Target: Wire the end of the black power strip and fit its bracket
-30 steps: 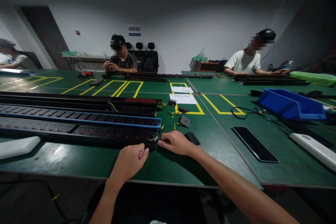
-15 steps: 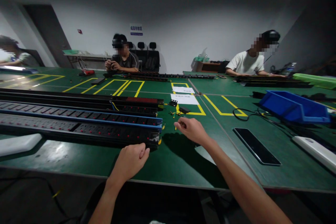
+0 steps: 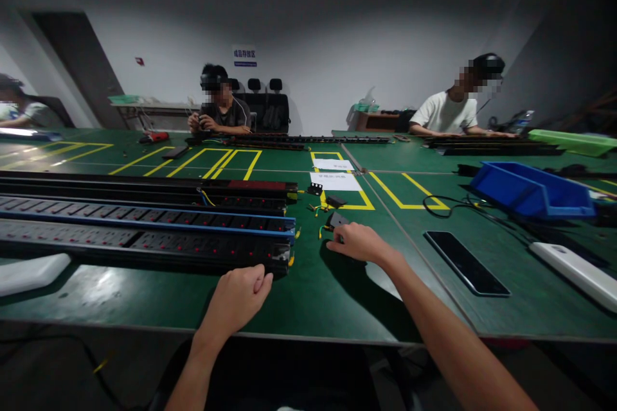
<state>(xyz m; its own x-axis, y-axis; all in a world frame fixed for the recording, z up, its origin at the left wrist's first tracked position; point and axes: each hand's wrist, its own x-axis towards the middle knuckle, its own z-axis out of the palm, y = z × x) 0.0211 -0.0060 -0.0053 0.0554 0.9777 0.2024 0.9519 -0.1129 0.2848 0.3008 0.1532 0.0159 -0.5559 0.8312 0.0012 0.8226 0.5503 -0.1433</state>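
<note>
My left hand point(image 3: 238, 298) is closed in a loose fist above the table edge, near the end of the closest black power strip point(image 3: 250, 250). Nothing shows in its fingers. My right hand point(image 3: 359, 243) is to the right of the strip ends, with bent fingers and a gap between thumb and forefinger. Just beyond its fingertips sits a small black block point(image 3: 337, 219) with a green-yellow wire point(image 3: 321, 230); whether they touch, I cannot tell. Farther back are another dark block point(image 3: 336, 201) and a small black piece with holes point(image 3: 315, 189).
More long strips, one blue-edged point(image 3: 216, 217), lie to the left beside a white object point(image 3: 33, 275). Rightward are a phone point(image 3: 465, 263), a white case point(image 3: 573, 273), a black cable point(image 3: 436, 205) and a blue bin point(image 3: 527, 189). Co-workers sit across the green table point(image 3: 308, 308).
My right hand has shifted slightly toward me and right relative to the parts, uncovering the small black block. The left hand stays put. The view has turned a little.
</note>
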